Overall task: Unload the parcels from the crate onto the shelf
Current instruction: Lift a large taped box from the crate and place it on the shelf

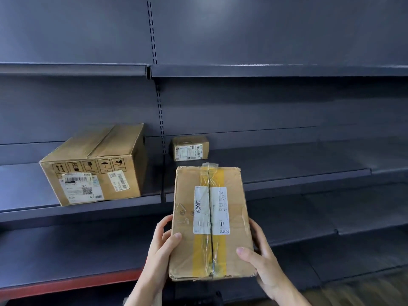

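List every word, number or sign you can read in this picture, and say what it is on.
"NA": white label on the big box.
"NA", sideways: label on the box in the hands.
Handling signs (arrows, umbrella): big box.
Small box label and all fine print: too blurred.

Both hands (pixel 216 259) bare, no gloves/rings; forearms bare, no sleeves in view.

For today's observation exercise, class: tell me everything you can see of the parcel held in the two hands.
The held parcel is a flat, oblong box of brown cardboard, creased and scuffed at its corners. Yellow tape under clear tape runs along its top seam, crossed by a white shipping label with printed codes. It is held in front of the shelf, long side pointing away. The left hand and right hand grip its near sides, thumbs on top.
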